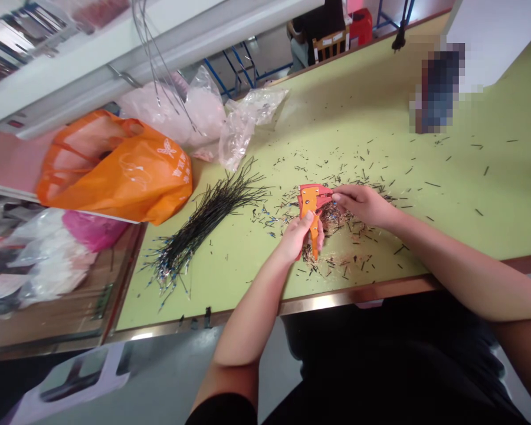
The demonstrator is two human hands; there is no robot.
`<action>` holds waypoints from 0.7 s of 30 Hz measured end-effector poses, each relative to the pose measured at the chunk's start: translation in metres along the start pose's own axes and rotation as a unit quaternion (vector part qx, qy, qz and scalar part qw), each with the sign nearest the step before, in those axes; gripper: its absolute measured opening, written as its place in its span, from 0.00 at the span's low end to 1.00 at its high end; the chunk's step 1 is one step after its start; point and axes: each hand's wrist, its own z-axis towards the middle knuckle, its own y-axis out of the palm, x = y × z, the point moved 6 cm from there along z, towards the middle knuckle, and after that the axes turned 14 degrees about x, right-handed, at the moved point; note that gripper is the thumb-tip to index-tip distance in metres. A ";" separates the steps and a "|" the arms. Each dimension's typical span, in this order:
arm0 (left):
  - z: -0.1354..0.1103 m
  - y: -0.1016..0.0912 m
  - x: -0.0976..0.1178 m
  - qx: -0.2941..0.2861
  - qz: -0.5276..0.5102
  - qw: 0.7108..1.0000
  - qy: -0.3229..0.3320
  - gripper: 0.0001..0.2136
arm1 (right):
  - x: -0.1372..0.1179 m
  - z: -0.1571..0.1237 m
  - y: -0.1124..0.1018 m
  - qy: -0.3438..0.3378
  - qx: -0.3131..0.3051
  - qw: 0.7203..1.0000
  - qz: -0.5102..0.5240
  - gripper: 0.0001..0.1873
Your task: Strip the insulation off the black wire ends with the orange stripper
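My left hand (297, 237) is shut around the handles of an orange and red wire stripper (310, 203), which stands upright over the table. My right hand (360, 205) comes in from the right, its fingertips pinched at the stripper's red jaws. They appear to hold a thin wire, mostly hidden by the fingers. Left of my hands lies a loose bundle of black wires (203, 224) with bright stripped ends. Insulation scraps (336, 260) are scattered beneath and around both hands on the green tabletop (380, 118).
An orange plastic bag (133, 171) and clear plastic bags (239, 130) lie at the table's far left. Thin wires (154, 53) hang from a white shelf (115, 53) above. A pixelated object (438, 88) stands at the far right. The table's near edge (354, 292) runs below my forearms.
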 end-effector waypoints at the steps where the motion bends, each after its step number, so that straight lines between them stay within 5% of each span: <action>1: 0.000 0.001 0.001 -0.001 -0.009 1.000 -0.001 0.35 | -0.001 0.000 -0.001 -0.002 -0.002 1.000 0.007 0.27; 6: 0.001 -0.003 0.009 -0.010 -0.065 0.998 -0.004 0.34 | 0.006 0.000 -0.007 0.036 -0.039 0.998 0.027 0.22; 11: 0.003 -0.012 0.007 -0.010 -0.078 0.997 -0.016 0.34 | 0.015 0.001 -0.014 0.085 0.003 0.996 0.039 0.18; 18: 0.002 -0.005 -0.007 -0.064 -0.085 0.994 -0.032 0.35 | 0.006 -0.002 -0.013 0.043 0.028 0.999 0.010 0.18; 21: 0.001 -0.005 -0.008 -0.073 -0.071 0.995 -0.023 0.34 | 0.010 0.006 -0.038 -0.007 0.094 0.992 -0.085 0.18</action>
